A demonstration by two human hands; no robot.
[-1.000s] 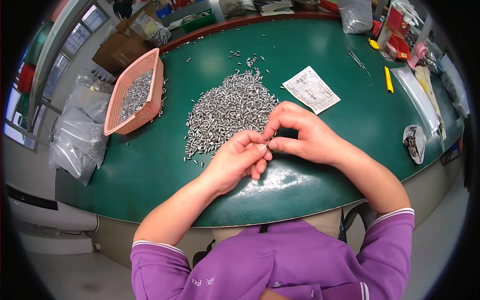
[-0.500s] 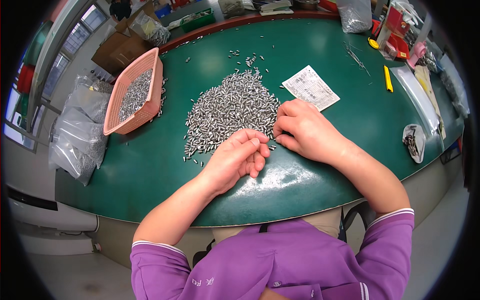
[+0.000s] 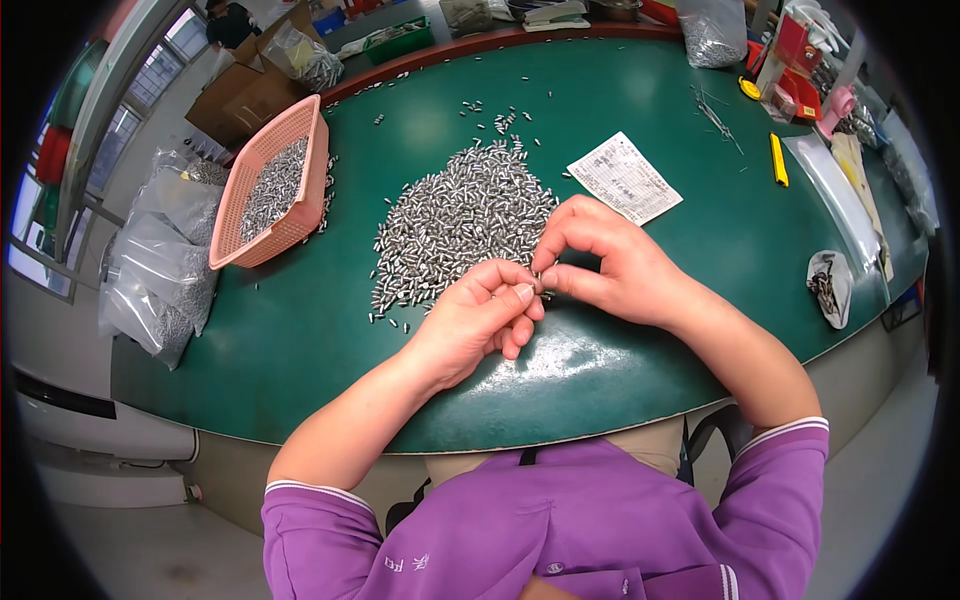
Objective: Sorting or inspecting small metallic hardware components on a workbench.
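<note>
A wide heap of small silvery metal pins [image 3: 455,220], short with rounded ends, lies on the green tabletop [image 3: 420,405]. At its near right edge my hands meet, fingertips together. My left hand [image 3: 488,318] is closed in a pinch of thumb and forefinger, its other fingers curled. Against it, my right hand [image 3: 615,265] pinches with thumb and forefinger, its back turned up. Whatever sits between the fingertips is too small and hidden to make out. A few loose pins lie along the heap's near left edge.
A pink basket [image 3: 318,165] of pins stands left, beside clear bags [image 3: 160,265] of parts. A printed paper slip [image 3: 625,178] lies beyond my right hand. Farther right are a yellow cutter [image 3: 778,160], thin wires [image 3: 712,115] and a white pouch [image 3: 840,290]. A person [image 3: 230,24] is far left.
My right hand has moved left from the heap's edge to my left hand, so their fingertips now meet. My left hand has barely moved. The far person shows more.
</note>
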